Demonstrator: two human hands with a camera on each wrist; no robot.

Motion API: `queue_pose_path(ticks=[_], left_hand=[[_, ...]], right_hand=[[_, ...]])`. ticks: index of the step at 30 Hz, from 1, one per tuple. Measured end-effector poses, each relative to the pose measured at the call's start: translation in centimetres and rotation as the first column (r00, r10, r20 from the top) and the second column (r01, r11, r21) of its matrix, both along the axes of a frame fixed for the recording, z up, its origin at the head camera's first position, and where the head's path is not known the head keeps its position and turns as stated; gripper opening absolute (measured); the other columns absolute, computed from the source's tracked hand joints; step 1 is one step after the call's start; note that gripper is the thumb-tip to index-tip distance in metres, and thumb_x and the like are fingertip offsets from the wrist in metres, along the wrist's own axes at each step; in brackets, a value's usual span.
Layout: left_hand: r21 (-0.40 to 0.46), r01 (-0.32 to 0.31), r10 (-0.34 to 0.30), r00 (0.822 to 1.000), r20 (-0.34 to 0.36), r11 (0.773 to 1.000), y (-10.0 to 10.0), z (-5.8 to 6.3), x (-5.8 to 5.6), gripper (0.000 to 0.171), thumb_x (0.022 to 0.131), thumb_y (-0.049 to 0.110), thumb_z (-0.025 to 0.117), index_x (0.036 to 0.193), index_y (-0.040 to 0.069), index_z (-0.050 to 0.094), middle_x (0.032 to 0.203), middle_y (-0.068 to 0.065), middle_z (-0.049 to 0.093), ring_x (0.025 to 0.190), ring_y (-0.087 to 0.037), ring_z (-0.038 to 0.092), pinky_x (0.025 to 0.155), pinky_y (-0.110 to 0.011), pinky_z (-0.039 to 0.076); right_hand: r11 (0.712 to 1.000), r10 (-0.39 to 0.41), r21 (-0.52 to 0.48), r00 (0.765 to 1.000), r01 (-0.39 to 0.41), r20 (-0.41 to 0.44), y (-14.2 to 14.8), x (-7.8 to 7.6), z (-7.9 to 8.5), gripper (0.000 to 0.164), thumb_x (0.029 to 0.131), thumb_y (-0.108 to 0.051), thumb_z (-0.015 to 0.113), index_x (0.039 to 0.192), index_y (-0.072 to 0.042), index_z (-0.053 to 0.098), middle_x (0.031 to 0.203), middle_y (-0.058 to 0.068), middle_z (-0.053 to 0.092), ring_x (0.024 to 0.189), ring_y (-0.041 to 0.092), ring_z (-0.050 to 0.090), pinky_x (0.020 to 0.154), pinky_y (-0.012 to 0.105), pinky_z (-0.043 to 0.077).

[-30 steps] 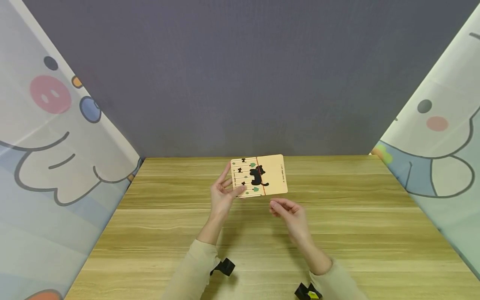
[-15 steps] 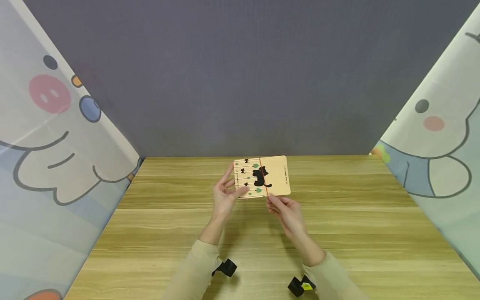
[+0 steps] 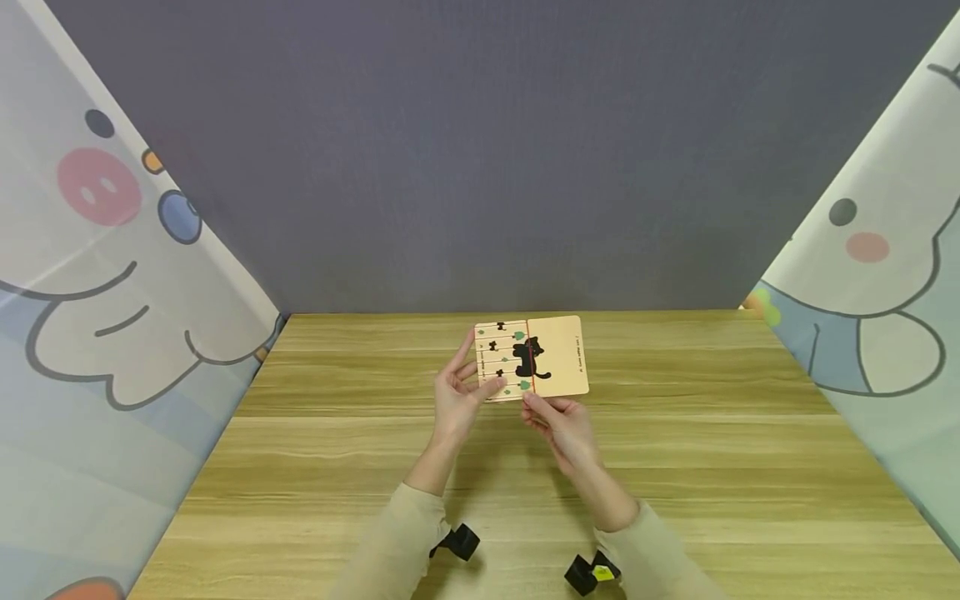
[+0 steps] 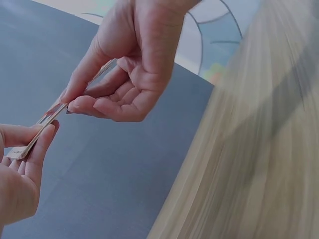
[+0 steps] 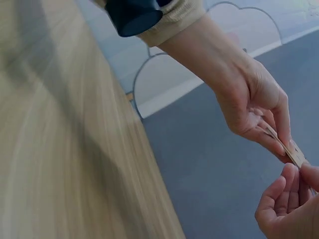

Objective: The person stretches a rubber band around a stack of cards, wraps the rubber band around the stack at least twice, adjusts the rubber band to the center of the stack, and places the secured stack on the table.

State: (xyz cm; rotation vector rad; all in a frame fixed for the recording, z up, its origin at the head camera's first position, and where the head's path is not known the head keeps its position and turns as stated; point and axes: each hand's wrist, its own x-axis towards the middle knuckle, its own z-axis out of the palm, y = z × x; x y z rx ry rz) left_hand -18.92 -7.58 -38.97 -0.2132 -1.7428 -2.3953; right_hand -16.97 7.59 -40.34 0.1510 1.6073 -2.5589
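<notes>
A small cream notebook (image 3: 564,354) with a black cat, green leaves and thin lines is held up above the table in the head view. A red elastic band (image 3: 529,367) runs across its cover near the middle. My left hand (image 3: 455,406) grips the notebook's left part, thumb on the cover and fingers behind. With thumb and forefinger, my right hand (image 3: 564,429) pinches at the lower edge where the band crosses. In the left wrist view the notebook (image 4: 47,122) appears nearly edge-on between both hands. The back of the notebook is hidden.
The wooden table (image 3: 337,467) spreads beneath both hands. A dark grey panel (image 3: 510,158) stands behind it, with cartoon-print curtains at the left (image 3: 75,333) and right (image 3: 892,333). Black wrist cameras hang at both sleeves.
My right hand has risen from below the notebook to its lower edge, then shifted left. The notebook and left hand have drifted slightly right, and the band sits a little further left across the cat.
</notes>
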Motion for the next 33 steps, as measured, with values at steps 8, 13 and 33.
queue_pose_path(ticks=[8, 13, 33], left_hand=[[-0.009, -0.011, 0.011, 1.000, 0.008, 1.000, 0.1, -0.1, -0.1, 0.079, 0.067, -0.017, 0.065, 0.134, 0.017, 0.039, 0.109, -0.024, 0.057, 0.048, -0.012, 0.058, 0.063, -0.029, 0.056], [-0.012, -0.015, 0.015, 1.000, 0.007, 1.000, 0.0, 0.0, 0.0, 0.079, 0.068, -0.016, 0.065, 0.134, 0.020, 0.039, 0.109, -0.023, 0.058, 0.051, -0.014, 0.060, 0.061, -0.029, 0.056], [0.009, -0.015, 0.015, 1.000, 0.024, 1.000, -0.3, -0.1, 0.2, 0.081, 0.066, -0.018, 0.065, 0.134, 0.015, 0.038, 0.123, -0.020, 0.049, 0.042, -0.005, 0.050, 0.062, -0.024, 0.055]], right_hand=[[1.000, 0.006, 0.018, 1.000, -0.006, 0.006, 0.0, 0.2, -0.1, 0.008, 0.080, 0.000, 0.062, 0.081, 0.007, 0.064, 0.071, 0.012, 0.065, 0.061, 0.015, 0.062, 0.064, 0.027, 0.055], [0.996, 0.084, 0.028, 0.996, -0.084, 0.020, 0.3, 0.8, 0.1, 0.018, 0.081, -0.002, 0.061, 0.092, 0.013, 0.061, 0.075, 0.009, 0.065, 0.064, 0.015, 0.061, 0.065, 0.026, 0.055], [0.998, 0.057, 0.002, 0.905, -0.061, -0.422, 7.1, -5.6, -8.5, 0.030, 0.085, -0.003, 0.057, 0.114, 0.006, 0.055, 0.102, 0.024, 0.060, 0.086, 0.033, 0.060, 0.071, 0.039, 0.055]])
